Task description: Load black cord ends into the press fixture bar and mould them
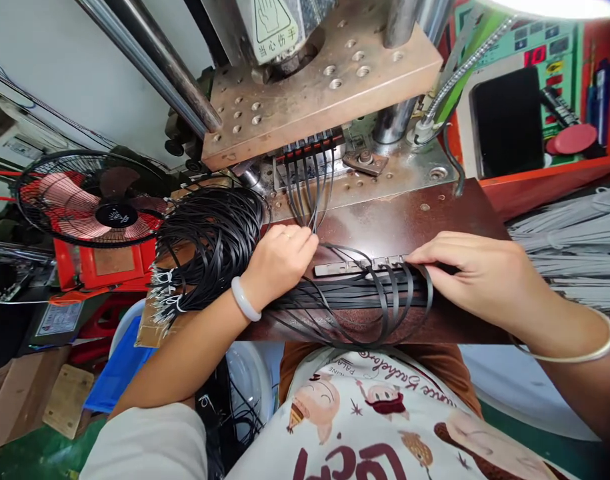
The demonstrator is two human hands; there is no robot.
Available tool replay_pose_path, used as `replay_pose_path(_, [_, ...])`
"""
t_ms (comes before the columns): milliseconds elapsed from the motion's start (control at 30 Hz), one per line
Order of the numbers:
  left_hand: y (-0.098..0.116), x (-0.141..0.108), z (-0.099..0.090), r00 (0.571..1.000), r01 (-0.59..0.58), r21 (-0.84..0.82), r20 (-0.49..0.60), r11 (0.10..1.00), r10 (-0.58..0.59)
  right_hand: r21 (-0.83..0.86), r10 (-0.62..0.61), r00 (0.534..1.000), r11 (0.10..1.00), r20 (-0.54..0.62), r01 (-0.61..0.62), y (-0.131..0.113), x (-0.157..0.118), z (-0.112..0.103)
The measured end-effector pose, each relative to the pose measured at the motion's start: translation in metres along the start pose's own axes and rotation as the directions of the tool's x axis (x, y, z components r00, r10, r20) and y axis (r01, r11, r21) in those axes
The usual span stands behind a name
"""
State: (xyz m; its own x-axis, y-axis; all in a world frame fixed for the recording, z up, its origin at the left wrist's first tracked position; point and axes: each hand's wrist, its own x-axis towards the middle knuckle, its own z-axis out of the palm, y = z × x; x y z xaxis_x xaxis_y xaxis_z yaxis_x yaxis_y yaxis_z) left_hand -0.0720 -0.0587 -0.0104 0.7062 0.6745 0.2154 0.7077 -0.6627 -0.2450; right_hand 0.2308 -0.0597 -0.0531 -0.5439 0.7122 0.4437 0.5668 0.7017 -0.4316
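black flat cables (pixel 318 187) pinched in left hand (pixel 285 250), fingers together, just left of slotted metal strip (pixel 342 268) | looped black cable (pixel 429 293) clamped between thumb and index of right hand (pixel 475 277), at strip's right end | press die (pixel 315 143) seated behind strip, cable ends held in it | coiled cable bundle (pixel 209 247) piled left of strip
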Motion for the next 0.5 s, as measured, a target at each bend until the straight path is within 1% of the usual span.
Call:
replay_pose_path(33, [0.000,0.000,0.000,0.998,0.068,0.049,0.004,0.996,-0.069,-0.013,-0.028,1.000,1.000,0.014,0.028,0.001,0.000,-0.001])
replay_pose_path(100, [0.002,0.000,0.000,0.983,0.184,0.106,-0.051,0.977,-0.179,-0.006,-0.083,0.994,0.996,0.075,0.084,0.005,0.004,-0.006])
replay_pose_path(167, [0.005,0.001,0.003,0.963,0.247,0.083,-0.130,0.965,-0.236,-0.010,-0.123,0.986,0.992,0.110,0.124,0.009,0.017,-0.011])
replay_pose_path(233, [0.008,0.003,0.008,0.950,0.262,0.002,-0.175,0.965,-0.257,-0.051,-0.173,0.978,0.982,0.116,0.180,0.014,0.041,-0.014])
replay_pose_path(267, [0.009,0.003,0.009,0.947,0.259,-0.051,-0.182,0.965,-0.263,-0.067,-0.206,0.968,0.974,0.143,0.217,0.016,0.055,-0.014])
replay_pose_path(367, [0.007,0.002,0.009,0.932,0.275,-0.232,-0.176,0.933,-0.318,-0.072,-0.259,0.912,0.952,0.317,0.296,0.024,0.090,-0.011])
replay_pose_path(400, [0.005,0.000,0.007,0.927,0.279,-0.291,-0.165,0.915,-0.336,-0.085,-0.250,0.904,0.951,0.347,0.296,0.030,0.097,-0.011])
replay_pose_path(433, [0.003,-0.003,0.004,0.929,0.273,-0.340,-0.148,0.900,-0.338,-0.120,-0.220,0.910,0.953,0.351,0.277,0.037,0.099,-0.013])
replay_pose_path(467, [0.001,-0.005,0.001,0.938,0.258,-0.370,-0.126,0.893,-0.323,-0.168,-0.162,0.936,0.960,0.313,0.222,0.045,0.098,-0.015])
replay_pose_path(500, [0.000,-0.006,-0.001,0.952,0.236,-0.376,-0.095,0.896,-0.290,-0.216,-0.091,0.964,0.965,0.250,0.147,0.054,0.094,-0.018])
